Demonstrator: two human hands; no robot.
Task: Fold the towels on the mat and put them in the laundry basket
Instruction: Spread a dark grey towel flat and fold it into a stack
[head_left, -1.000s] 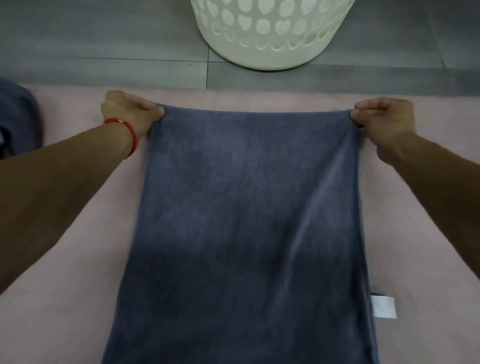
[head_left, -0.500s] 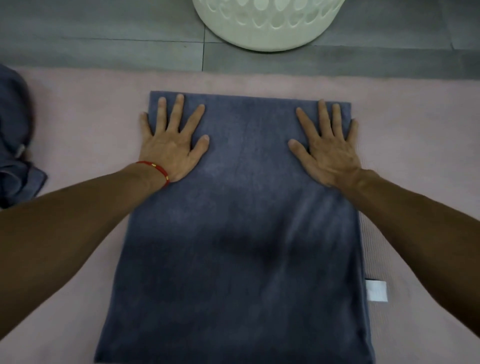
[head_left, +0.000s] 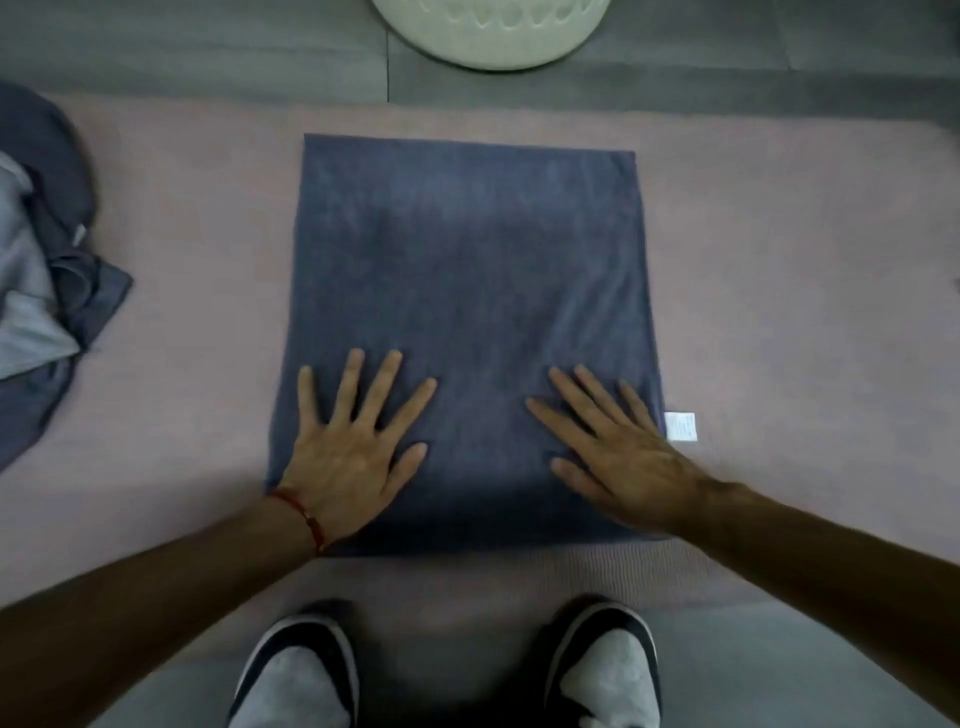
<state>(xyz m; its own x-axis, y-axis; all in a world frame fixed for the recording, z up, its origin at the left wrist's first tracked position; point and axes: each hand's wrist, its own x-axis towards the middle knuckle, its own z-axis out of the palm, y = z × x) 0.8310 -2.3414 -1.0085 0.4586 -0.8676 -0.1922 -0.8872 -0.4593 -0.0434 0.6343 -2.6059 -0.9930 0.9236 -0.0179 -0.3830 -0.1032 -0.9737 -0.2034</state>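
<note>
**Palms flat, smoothing the fold**

Where the frame ends at the bottom, two shoes (head_left: 605, 670) stand at the near edge of the pink mat (head_left: 779, 312), toes pointing at the work. Just beyond them lies the blue towel (head_left: 467, 249), a squarish folded panel spread flat in the middle of the frame, its near edge square to the person.

Both hands lie on the near part of it. At lower left, the left hand (head_left: 353, 457) is fully open, fingers straight and spread, palm down on the cloth; a red band (head_left: 306, 519) circles the wrist. At lower right, the right hand (head_left: 618, 462) lies the same way, flat and splayed, near the towel's right edge. Neither grasps anything; they only press. That looks meant to flatten the layers and keep the edges lined up so the next fold comes out neat.

A white tag (head_left: 679, 426) sticks out from the right edge, just beside the right hand.

At the left edge of the frame, well apart from the folded one, a heap (head_left: 47, 291) of blue and pale cloth sits crumpled on the mat, probably more towels waiting.

At top centre, off the mat on the grey floor (head_left: 208, 47), only the lower part of the white basket (head_left: 493, 36) shows, straight ahead of the towel, handy for dropping it in. Its inside is out of view.
</note>
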